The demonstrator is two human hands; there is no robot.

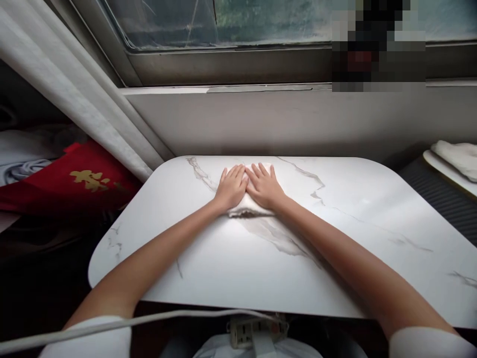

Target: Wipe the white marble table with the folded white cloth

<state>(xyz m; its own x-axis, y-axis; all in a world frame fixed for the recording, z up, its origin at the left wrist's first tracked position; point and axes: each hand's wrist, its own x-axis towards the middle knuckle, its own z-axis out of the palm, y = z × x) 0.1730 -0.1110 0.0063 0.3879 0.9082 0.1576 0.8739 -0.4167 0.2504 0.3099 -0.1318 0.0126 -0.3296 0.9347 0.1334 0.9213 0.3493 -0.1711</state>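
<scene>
A folded white cloth (248, 206) lies on the white marble-patterned table (357, 199), toward its far side. Flat on the left part of the cloth rests my left hand (232, 187), fingers stretched out. My right hand (265, 185) presses on the right part, its fingers spread and pointing away from me. The thumbs meet near the middle. Most of the cloth is hidden under both palms; its near folded edge shows between the wrists.
A window (238, 25) and its sill stand beyond the table. At left hang a white curtain (74, 74) and a red cloth with gold lettering (67, 181). Another white cloth (456, 156) lies at right. A white cable (167, 315) and power strip (246, 332) are near my lap.
</scene>
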